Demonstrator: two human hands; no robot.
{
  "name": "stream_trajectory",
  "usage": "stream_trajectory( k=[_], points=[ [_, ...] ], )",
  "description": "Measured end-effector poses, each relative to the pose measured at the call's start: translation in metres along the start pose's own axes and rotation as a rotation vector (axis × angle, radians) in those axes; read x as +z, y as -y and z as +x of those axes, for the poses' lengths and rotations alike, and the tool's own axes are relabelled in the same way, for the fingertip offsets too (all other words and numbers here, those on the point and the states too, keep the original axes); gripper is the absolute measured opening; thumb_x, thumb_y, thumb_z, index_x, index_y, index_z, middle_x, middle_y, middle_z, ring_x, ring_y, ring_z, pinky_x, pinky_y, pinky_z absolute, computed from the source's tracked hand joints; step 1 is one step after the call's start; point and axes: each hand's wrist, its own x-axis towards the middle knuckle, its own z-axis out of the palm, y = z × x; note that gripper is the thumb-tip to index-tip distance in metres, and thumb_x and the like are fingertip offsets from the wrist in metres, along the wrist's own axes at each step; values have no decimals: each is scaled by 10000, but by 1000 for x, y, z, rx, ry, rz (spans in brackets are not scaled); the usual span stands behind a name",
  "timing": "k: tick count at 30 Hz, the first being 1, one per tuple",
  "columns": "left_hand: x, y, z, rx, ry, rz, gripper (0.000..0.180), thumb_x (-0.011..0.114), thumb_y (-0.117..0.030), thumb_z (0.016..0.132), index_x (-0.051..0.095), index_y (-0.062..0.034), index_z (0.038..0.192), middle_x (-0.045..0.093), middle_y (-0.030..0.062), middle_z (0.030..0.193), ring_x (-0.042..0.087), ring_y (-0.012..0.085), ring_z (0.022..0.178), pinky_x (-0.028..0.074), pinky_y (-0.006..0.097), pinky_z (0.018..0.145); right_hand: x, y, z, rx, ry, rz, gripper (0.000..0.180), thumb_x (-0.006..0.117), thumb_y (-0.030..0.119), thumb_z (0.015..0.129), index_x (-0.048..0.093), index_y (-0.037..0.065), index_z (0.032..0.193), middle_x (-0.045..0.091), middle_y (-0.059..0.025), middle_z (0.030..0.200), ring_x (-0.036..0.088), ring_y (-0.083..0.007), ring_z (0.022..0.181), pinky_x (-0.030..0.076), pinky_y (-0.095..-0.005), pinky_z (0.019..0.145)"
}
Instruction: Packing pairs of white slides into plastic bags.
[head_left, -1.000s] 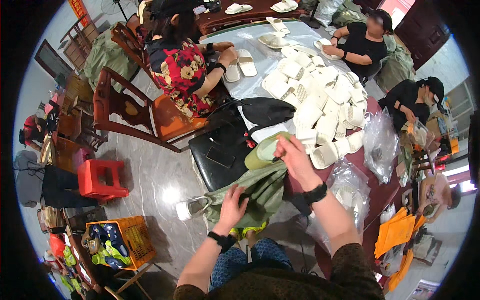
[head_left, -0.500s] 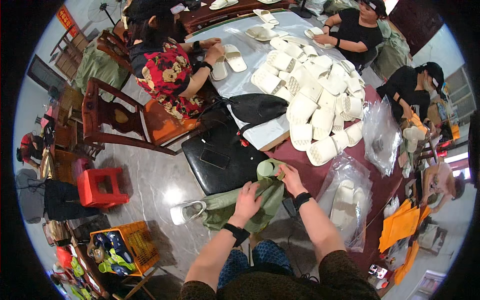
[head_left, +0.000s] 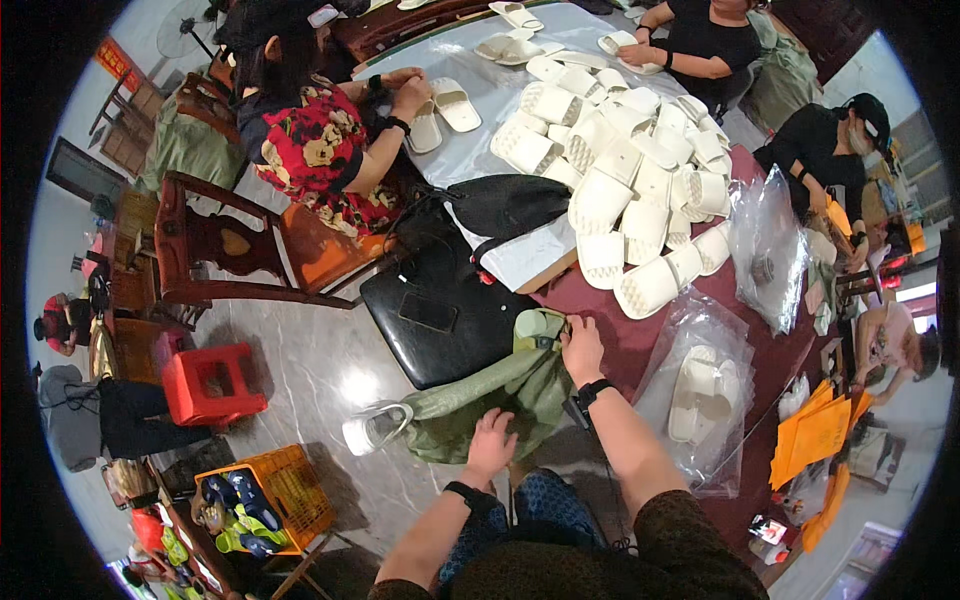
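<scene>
Draped beside the black seat is a green woven sack (head_left: 475, 400), bunched at its upper end. A pale green round piece (head_left: 537, 322), its kind unclear, shows at that end. My right hand (head_left: 581, 355) is closed at the sack's upper right edge, fingers bent against it. Lower down, my left hand (head_left: 490, 448) rests at the sack's near side with its fingers spread and nothing in them. At the sack's left end lies a white object with a loop (head_left: 375, 428).
A phone (head_left: 428, 312) lies on the black seat (head_left: 400, 350). Cream slippers (head_left: 620, 190) are heaped on the table, with a bagged pair (head_left: 700, 395) at right. Co-workers sit around the table. A red stool (head_left: 215, 383) and an orange crate (head_left: 305, 500) stand left.
My left hand has moved down and away from the sack's upper end. My right hand has shifted slightly up and right, and the pale green piece now sits more closely wrapped.
</scene>
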Motion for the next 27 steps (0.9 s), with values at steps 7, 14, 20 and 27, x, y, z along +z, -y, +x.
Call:
stream_trajectory(
  k=[7,14,20,27],
  points=[
    [-21,8,133,74,-249,14,508,682,-73,810,516,-64,1290,536,202,1255,511,412,1144,444,469,989,-3,-11,5,24,100,40,288,644,90,860,552,77,1132,605,-180,1055,629,-397,904,530,-498,738],
    [31,61,237,22,130,26,732,714,-118,743,413,-71,1409,451,220,1450,429,420,1330,447,441,1034,10,-9,-4,36,93,181,236,634,66,857,551,55,1078,594,-184,1043,608,-406,910,514,-498,740],
    [37,52,238,-2,143,-220,709,742,-112,707,457,-97,1356,619,222,1221,578,413,1144,489,469,938,13,-13,-6,-9,-48,246,257,653,67,851,562,77,1091,554,-139,958,567,-370,907,485,-469,740],
    [-28,18,233,318,9,245,643,707,-93,711,494,-118,1317,598,149,1247,548,394,1153,499,468,930,12,-18,-15,-5,-99,179,335,659,125,862,560,96,1181,578,-123,978,571,-350,939,494,-464,752]
  ],
)
